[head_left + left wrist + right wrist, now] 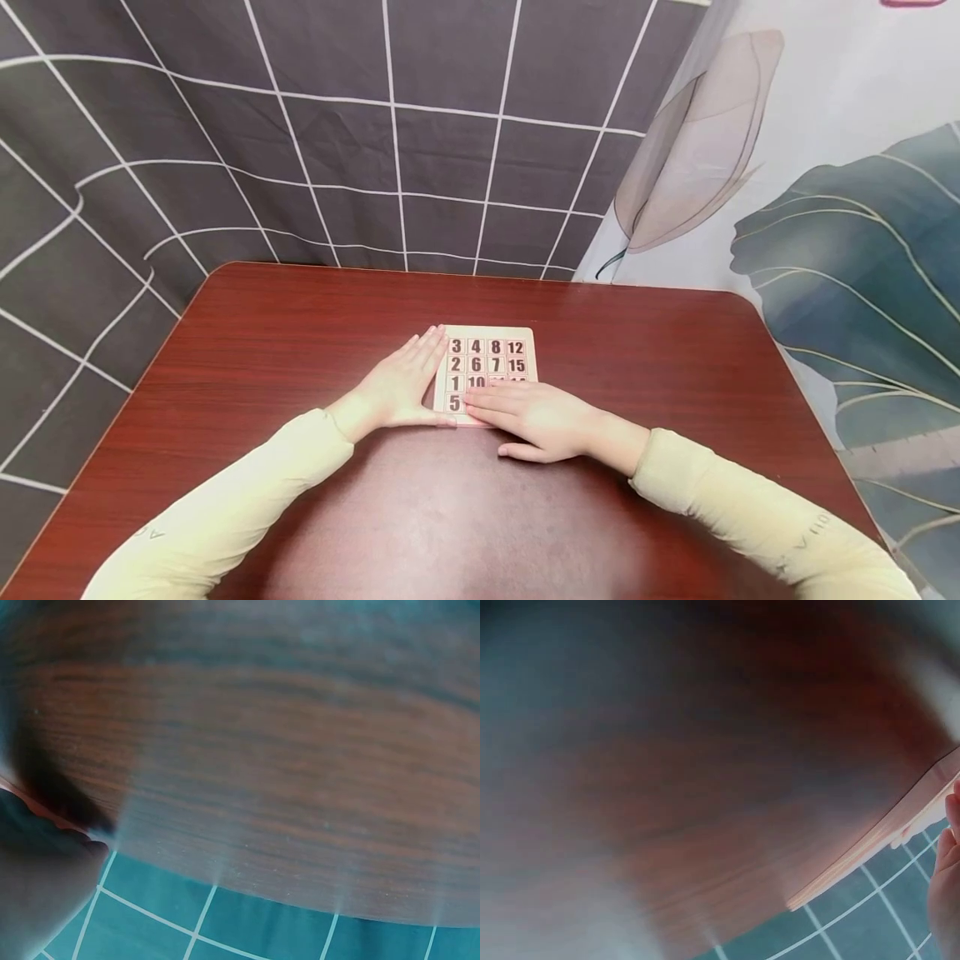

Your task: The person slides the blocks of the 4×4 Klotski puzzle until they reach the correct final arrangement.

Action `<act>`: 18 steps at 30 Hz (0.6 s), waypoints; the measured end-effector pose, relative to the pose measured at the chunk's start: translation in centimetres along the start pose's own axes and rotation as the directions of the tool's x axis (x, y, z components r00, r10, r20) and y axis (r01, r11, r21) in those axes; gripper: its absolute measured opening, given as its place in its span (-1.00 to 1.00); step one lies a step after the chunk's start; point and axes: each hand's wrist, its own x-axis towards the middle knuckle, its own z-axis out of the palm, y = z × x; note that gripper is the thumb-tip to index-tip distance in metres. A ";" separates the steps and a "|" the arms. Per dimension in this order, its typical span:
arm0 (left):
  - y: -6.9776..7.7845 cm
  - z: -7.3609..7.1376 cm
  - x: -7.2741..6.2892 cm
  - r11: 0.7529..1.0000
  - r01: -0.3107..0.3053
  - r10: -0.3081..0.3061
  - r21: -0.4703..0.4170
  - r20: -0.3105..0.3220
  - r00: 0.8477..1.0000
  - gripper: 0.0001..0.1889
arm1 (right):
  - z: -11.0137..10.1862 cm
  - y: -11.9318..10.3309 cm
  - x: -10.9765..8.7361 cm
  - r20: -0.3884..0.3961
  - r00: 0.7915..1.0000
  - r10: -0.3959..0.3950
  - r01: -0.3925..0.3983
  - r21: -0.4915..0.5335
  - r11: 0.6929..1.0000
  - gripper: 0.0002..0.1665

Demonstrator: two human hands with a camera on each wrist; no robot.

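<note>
The number board [486, 331] lies on the table [637, 358], with rows of number tiles [496, 365] on it. Directly left of the board is the left hand [397, 387], its fingertips at the board's far left corner and its thumb at the near left corner. The right hand [543, 417] comes in from the board's right, its fingers over the near right part and its thumb in front of the near edge. The left sleeve [240, 500] lies before the board to the left, the right sleeve [750, 508] before it to the right. Well behind the board, past the table, hangs the rear curtain [337, 167], which also runs round to its left; the side curtain [825, 250] hangs well to its right.
</note>
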 end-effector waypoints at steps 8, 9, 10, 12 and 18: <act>0.1 -0.1 0.0 1.000 0.007 -0.007 -0.001 0.004 1.000 0.35 | 0.2 0.1 1.6 0.038 0.999 0.019 -0.020 0.014 1.000 -0.17; 0.1 -0.1 0.0 1.000 0.006 -0.006 -0.001 0.004 1.000 0.35 | 0.1 0.1 1.6 0.044 0.999 0.021 -0.022 0.014 1.000 -0.17; 0.1 -0.1 0.0 1.000 0.006 -0.006 0.000 0.006 1.000 0.35 | 0.0 0.1 1.4 0.048 0.999 0.020 -0.021 0.014 1.000 -0.18; 0.1 -0.1 0.0 1.000 0.005 -0.005 -0.003 0.010 1.000 0.34 | -0.3 0.1 0.9 0.046 0.999 0.018 -0.018 0.008 1.000 -0.19; -0.1 0.3 0.1 1.000 0.003 -0.003 -0.004 0.008 1.000 0.33 | -0.6 0.3 -0.9 0.030 0.999 0.024 -0.023 -0.027 0.999 -0.21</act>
